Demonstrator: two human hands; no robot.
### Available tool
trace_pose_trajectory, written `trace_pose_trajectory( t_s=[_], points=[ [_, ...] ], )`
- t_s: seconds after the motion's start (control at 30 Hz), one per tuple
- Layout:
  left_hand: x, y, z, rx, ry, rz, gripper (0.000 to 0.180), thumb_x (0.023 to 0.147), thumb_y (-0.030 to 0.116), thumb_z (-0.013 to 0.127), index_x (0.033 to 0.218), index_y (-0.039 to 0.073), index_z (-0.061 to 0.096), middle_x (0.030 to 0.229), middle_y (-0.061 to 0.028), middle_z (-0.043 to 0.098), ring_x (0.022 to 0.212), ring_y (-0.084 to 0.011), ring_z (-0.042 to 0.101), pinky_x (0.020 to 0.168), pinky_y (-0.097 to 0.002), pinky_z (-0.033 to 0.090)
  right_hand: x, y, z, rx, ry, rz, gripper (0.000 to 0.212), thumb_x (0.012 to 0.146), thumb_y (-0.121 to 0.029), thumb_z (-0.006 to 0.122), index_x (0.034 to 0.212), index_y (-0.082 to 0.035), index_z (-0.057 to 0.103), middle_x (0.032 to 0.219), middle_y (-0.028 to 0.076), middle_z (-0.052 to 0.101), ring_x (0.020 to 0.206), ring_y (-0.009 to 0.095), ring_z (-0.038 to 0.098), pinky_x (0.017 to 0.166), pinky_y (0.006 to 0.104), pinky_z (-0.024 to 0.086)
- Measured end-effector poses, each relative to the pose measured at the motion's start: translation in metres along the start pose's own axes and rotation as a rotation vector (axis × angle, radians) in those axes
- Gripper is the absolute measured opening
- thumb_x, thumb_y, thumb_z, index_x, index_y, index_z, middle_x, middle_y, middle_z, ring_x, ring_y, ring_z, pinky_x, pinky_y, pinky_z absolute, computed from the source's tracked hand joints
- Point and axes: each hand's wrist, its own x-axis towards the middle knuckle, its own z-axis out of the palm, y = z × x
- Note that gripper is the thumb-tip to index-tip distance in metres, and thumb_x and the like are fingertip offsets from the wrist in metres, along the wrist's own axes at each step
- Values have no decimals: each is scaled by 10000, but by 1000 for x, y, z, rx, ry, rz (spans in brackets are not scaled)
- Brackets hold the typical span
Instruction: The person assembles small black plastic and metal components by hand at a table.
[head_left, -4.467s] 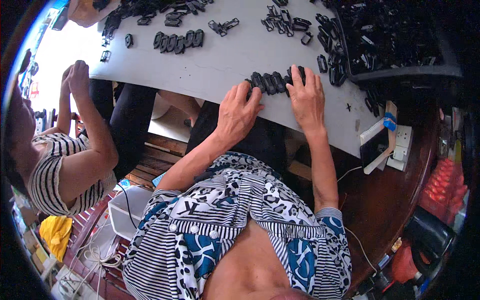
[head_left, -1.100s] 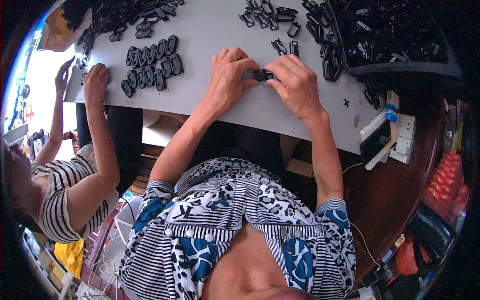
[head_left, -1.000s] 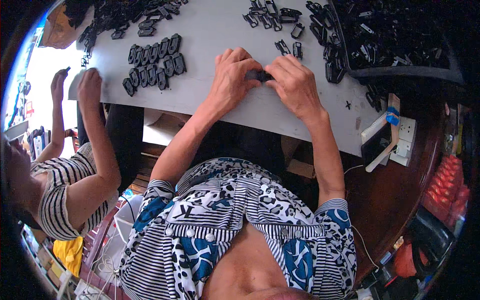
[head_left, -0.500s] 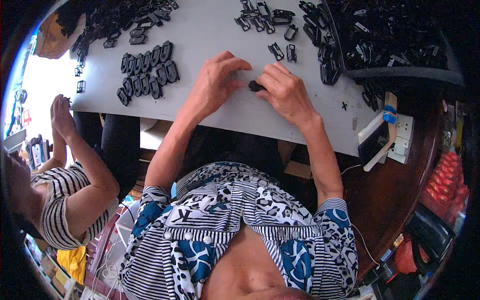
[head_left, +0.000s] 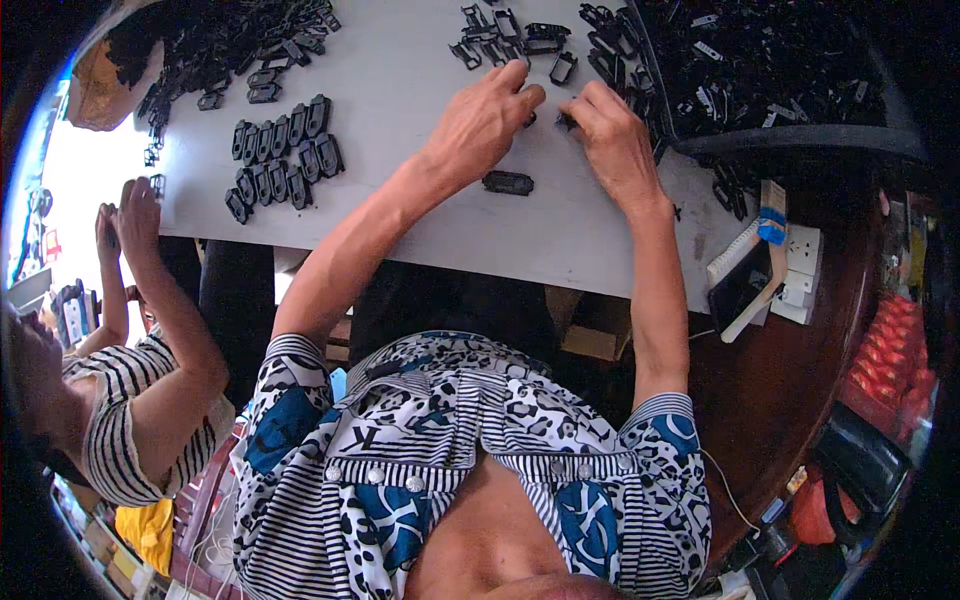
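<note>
My left hand (head_left: 478, 122) reaches over the table with its fingers pinched round a small black plastic frame, mostly hidden under the fingertips. Just to its right, my right hand (head_left: 617, 142) pinches another black plastic frame (head_left: 566, 121), of which only a dark edge shows. A closed black plastic piece (head_left: 508, 183) lies flat on the table below and between my hands. Beyond them sits a loose group of open black frames (head_left: 497, 38), with a single frame (head_left: 563, 68) nearest my fingers.
Assembled-looking black pieces (head_left: 280, 130) stand in two rows at left, below a dark heap (head_left: 240, 40). A black bin (head_left: 800, 142) of small parts is at far right. A propped phone-like device (head_left: 745, 285) stands by the table's right edge. A co-worker's hands (head_left: 135, 220) work at left.
Both hands have moved away from me, the left also rightward. The black piece from my right hand now lies on the table, and the two separate frames there are now at my fingers.
</note>
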Motion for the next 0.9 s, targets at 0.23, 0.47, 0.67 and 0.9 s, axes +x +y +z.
trace_pose_trajectory(
  t_s=[0.23, 0.47, 0.67, 0.9],
  points=[
    [-19, -10, -17, -824, 147, -423, 199, 837, -7, 670, 1004, 24, 567, 865, -46, 585, 793, -133, 576, 698, -285, 485, 18, -18, 12, 34, -10, -21, 129, 844, -152, 667, 871, -37, 617, 899, 113, 546, 902, 299, 621, 718, 417, 529],
    [-41, -3, -21, -897, 67, -555, 219, 807, -26, 671, 1016, 25, 630, 911, -27, 615, 812, -134, 588, 756, -275, 491, 43, 9, 16, -115, -13, 203, 189, 897, -282, 630, 1016, -139, 663, 984, 132, 595, 914, 335, 637, 746, 467, 519],
    [-44, -1, -28, -282, 40, -268, 321, 686, -3, 731, 988, 104, 709, 1030, -85, 624, 1008, -302, 536, 889, -398, 447, 35, 9, 14, -147, 8, 278, 192, 842, -237, 701, 969, -117, 622, 1003, 118, 597, 900, 338, 644, 729, 437, 523],
    [-30, 1, -47, -943, 54, -414, 176, 845, 46, 690, 1018, 24, 668, 925, -18, 631, 837, -100, 571, 736, -250, 476, 25, -32, -17, 829, -92, 420, 151, 804, -28, 673, 930, -33, 590, 890, 56, 667, 789, 147, 614, 685, 306, 496]
  ],
)
